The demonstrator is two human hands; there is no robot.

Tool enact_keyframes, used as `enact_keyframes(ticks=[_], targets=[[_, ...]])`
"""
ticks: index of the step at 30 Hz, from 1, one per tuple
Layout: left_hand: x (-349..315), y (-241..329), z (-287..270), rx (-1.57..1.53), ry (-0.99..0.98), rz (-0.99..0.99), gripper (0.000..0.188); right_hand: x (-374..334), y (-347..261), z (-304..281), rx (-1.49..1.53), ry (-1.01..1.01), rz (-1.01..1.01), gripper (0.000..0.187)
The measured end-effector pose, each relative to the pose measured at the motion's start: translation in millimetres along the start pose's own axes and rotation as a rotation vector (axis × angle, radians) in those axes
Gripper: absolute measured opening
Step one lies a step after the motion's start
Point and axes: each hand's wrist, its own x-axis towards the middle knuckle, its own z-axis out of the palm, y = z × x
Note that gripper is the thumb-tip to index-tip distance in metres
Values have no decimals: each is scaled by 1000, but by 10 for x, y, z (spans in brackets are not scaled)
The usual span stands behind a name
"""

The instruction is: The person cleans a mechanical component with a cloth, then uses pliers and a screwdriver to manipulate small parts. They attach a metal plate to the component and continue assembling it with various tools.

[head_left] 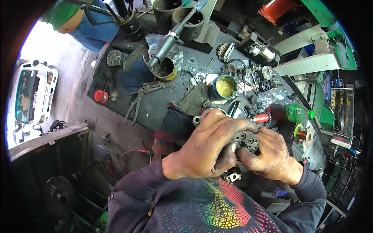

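Head view: dark holed disc (pixel 251 140) gripped btwn L hand (pixel 208 145) & R hand (pixel 272 152). Prob. stiff, hefty; best held edgewise.

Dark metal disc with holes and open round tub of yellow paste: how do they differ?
The disc is held between left hand and right hand; the tub stands untouched on the workbench. The disc's dark face is pierced; the tub shows yellow paste. Both look round.
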Motion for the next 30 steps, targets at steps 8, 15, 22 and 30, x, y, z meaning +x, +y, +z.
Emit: enact_keyframes(ticks=[8, 15, 22, 30], targets=[[-12, -12, 6, -98, 46, -62, 52, -61, 4, 88, 166, 18, 44, 26], [7, -134, -29, 6, -10, 78, 34, -72, 76, 139, 146, 91, -27, 30], [40, -153, -63, -59, -40, 82, 50, -116, 184, 161, 137, 144, -115, 32], [71, -79, -37, -66, -47, -5, 62, -294, 140, 211, 89, 135, -50, 34]])
